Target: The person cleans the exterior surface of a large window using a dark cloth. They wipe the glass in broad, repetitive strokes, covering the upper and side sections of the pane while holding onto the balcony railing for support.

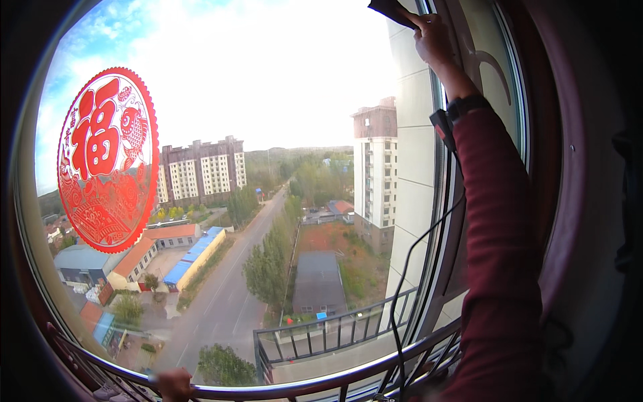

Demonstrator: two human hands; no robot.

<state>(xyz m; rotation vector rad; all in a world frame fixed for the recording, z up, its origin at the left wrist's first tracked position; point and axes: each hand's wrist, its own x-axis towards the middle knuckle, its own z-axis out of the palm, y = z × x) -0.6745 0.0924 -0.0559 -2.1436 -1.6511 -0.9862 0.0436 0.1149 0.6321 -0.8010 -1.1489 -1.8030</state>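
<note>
right hand (pixel 434 39) raised to the upper right corner of the window pane (pixel 281 100), fingers closed on a dark cloth (pixel 392 10) that lies against the glass beside the window frame (pixel 447 201); only a corner of the cloth shows at the top edge of the view. left hand (pixel 175 383) low at the bottom edge, resting at the metal railing (pixel 321 385); whether its fingers curl round the bar or lie slack cannot be told.

judged as wiping the pane's top corner: the cloth is best kept flat under the fingertips, pressed evenly and drawn along the frame edge so that the corner seam is reached, with the lower hand braced on the railing for balance.

materials: the glass is smooth, hard and clear; the frame is rigid, dark and curved by the lens; the cloth looks soft and pliable. a round red paper cutting (pixel 107 157) with a scalloped rim lies flat on the left of the pane, thin and likely fragile. a dark red sleeve (pixel 499 234), a black wristband (pixel 467 106) and a thin black cable (pixel 408 268) hang along the right arm.
</note>
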